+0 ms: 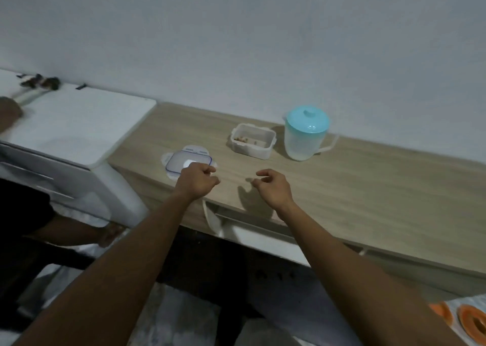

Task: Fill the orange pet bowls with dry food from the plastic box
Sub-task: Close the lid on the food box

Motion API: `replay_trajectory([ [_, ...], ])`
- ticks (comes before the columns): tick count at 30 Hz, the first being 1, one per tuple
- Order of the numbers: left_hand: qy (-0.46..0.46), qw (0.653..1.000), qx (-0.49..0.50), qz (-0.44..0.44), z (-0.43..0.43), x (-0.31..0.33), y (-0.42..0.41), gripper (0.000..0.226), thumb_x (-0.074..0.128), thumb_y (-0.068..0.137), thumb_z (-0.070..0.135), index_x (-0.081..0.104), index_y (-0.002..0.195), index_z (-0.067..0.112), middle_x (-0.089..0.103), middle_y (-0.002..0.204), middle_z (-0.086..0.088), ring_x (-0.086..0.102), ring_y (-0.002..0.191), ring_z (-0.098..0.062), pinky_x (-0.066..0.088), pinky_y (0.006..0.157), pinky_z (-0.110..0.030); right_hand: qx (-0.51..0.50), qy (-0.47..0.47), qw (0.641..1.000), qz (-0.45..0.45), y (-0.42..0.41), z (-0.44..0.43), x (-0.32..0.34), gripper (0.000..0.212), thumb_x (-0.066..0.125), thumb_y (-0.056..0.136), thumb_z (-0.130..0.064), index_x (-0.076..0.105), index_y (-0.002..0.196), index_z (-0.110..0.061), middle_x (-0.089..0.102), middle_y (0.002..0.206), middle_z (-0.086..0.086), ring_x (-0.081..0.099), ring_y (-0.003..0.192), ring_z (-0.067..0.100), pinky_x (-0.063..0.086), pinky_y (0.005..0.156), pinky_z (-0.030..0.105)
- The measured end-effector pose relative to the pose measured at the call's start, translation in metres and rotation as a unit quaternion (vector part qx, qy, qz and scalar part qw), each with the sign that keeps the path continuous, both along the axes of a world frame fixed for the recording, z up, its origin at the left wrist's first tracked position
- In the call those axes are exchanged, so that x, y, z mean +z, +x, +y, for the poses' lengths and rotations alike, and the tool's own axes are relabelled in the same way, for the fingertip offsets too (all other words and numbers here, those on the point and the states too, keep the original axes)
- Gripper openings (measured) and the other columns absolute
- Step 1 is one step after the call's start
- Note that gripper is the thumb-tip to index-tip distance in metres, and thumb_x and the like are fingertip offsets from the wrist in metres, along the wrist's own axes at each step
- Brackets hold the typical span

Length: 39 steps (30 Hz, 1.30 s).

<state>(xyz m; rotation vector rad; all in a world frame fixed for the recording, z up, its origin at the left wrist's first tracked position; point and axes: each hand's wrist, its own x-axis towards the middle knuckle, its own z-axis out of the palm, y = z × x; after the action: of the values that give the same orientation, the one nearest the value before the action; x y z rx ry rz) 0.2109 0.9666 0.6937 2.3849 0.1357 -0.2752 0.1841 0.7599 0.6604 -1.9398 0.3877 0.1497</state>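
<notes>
The plastic box (253,141) stands open on the wooden counter (368,187), with only a few brown pellets of dry food on its floor. Its clear lid with a blue rim (184,160) lies flat to the left of it. My left hand (196,182) hovers over the lid's near corner, fingers curled into a loose fist, holding nothing. My right hand (272,186) hangs above the counter's front edge with thumb and fingers bent but apart, also empty. Two orange pet bowls (472,322) show at the bottom right corner, low on a patterned mat, partly cut off.
A translucent jug with a turquoise lid (306,135) stands right of the box. A white appliance (71,127) adjoins the counter on the left, with small dark items at its back. Another person's arm (79,235) and hand are at the left.
</notes>
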Motion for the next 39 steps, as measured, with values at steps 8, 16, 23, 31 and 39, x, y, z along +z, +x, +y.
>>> replay_trajectory([
  [8, 0.086, 0.995, 0.046, 0.030, 0.088, -0.045, 0.093, 0.060, 0.071, 0.084, 0.031, 0.055, 0.139, 0.013, 0.053, 0.143, -0.015, 0.051, 0.130, -0.030, 0.040, 0.107, -0.037, -0.006, -0.003, 0.998, 0.070, 0.090, 0.092, -0.041, 0.042, 0.075, 0.079, -0.038, 0.074, 0.115, -0.017, 0.076, 0.108, 0.005, 0.072, 0.100, 0.027, 0.057, 0.094, 0.041],
  [16, 0.107, 0.991, 0.059, 0.055, 0.132, -0.066, 0.144, 0.071, 0.061, 0.089, 0.024, 0.032, 0.152, 0.008, 0.041, 0.152, -0.017, 0.039, 0.140, -0.034, 0.032, 0.113, -0.040, -0.063, -0.076, 0.992, 0.083, 0.119, 0.130, -0.053, 0.019, 0.075, 0.086, -0.027, 0.080, 0.102, -0.017, 0.077, 0.102, 0.004, 0.072, 0.097, 0.023, 0.056, 0.086, 0.034],
  [23, -0.029, 0.992, 0.053, 0.109, 0.168, -0.083, 0.187, 0.027, 0.072, 0.054, 0.031, 0.080, 0.076, 0.016, 0.077, 0.085, -0.012, 0.074, 0.084, -0.031, 0.061, 0.079, -0.049, -0.131, 0.000, 0.986, 0.105, 0.122, 0.127, -0.055, 0.009, 0.077, 0.081, -0.017, 0.077, 0.072, -0.015, 0.075, 0.077, 0.003, 0.069, 0.077, 0.022, 0.059, 0.078, 0.040],
  [31, -0.315, 0.942, -0.050, 0.108, 0.118, -0.003, 0.207, 0.022, 0.070, 0.085, -0.002, 0.072, 0.107, 0.001, 0.071, 0.073, 0.000, 0.063, 0.065, -0.007, 0.055, 0.058, -0.015, -0.300, 0.065, 0.950, -0.063, 0.111, 0.100, 0.003, 0.012, 0.073, 0.090, -0.017, 0.070, 0.080, -0.013, 0.060, 0.065, 0.004, 0.048, 0.051, 0.016, 0.044, 0.053, 0.029],
  [39, -0.329, 0.934, -0.133, -0.030, 0.056, 0.032, 0.230, 0.018, 0.073, 0.085, 0.006, 0.076, 0.103, 0.004, 0.064, 0.062, 0.017, 0.052, 0.052, 0.011, 0.043, 0.059, -0.010, -0.381, 0.370, 0.836, -0.139, 0.123, 0.063, 0.061, 0.008, 0.053, 0.100, -0.017, 0.059, 0.099, -0.011, 0.075, 0.102, 0.014, 0.071, 0.070, 0.026, 0.062, 0.080, 0.038],
])
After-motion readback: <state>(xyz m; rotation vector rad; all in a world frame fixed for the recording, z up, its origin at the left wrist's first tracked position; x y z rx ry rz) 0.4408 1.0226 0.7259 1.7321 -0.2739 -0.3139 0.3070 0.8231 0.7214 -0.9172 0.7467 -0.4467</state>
